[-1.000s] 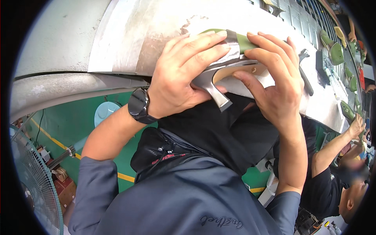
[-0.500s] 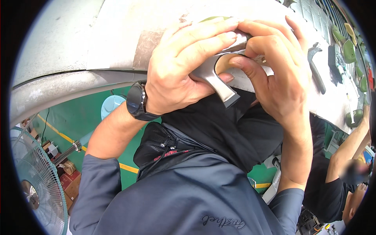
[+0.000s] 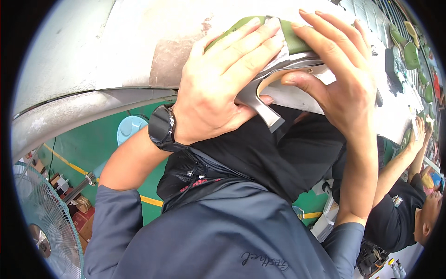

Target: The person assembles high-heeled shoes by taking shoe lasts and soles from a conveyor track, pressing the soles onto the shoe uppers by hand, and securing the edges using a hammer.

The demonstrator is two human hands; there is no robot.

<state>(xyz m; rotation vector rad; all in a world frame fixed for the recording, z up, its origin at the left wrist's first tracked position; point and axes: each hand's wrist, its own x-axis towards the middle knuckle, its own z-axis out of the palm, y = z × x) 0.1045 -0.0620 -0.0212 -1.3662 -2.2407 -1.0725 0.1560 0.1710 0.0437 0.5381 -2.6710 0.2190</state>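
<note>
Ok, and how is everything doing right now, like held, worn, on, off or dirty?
Shoe: held, heel pointing down toward the person.
Green form: partly covered by the shoe.
Left hand: gripping the shoe.
Right hand: curved around it, fingers spread.
Watch: worn, screen dark.
Fan: can't tell whether on.
Bench: stained.

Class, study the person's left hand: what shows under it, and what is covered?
From under the left hand extend a smooth green foot-shaped form, a shiny silver strip across it and a grey heel; the parts directly beneath the hand are covered.
</note>
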